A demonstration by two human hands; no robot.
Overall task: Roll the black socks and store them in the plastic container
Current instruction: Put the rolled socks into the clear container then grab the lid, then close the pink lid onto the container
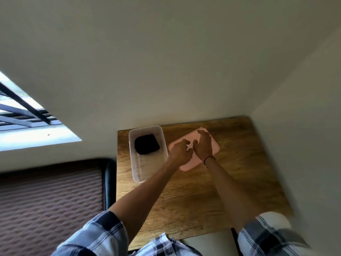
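Head view looks steeply down on a brown wood-grain worktop (212, 196) set into a corner of pale walls. At about ten o'clock on its surface stands a clear rectangular plastic container (160, 133), open at the top, its long side running toward the far wall. Inside it, in the far half, lies a rolled bundle of black socks (147, 146), a dark rounded lump resting on the container's floor; the near half of the container holds nothing I can make out.

Just beside the container, toward three o'clock from it, a pale pink rectangular plastic lid (186, 167) with rounded corners lies flat on the worktop, turned at a slant to the container. Its near left edge sits close to the container's wall; whether the two touch cannot be told.

Both hands are over this lid. The left hand (180, 154) is at the lid's nine o'clock edge, fingers curled inward with the fingertips down on the pink surface. The right hand (203, 145) reaches to the lid's far corner at about one o'clock, fingers bent and pressing on or gripping that edge; blur keeps me from telling which. The two hands nearly meet at the thumbs. A thin dark band (209, 159) circles the right wrist.

Blue, white and navy plaid sleeves (103, 235) are pushed up above the elbows. At nine o'clock, beyond the worktop's edge, lies a brown ribbed surface (49, 200), with a bright barred window (24, 115) above it.
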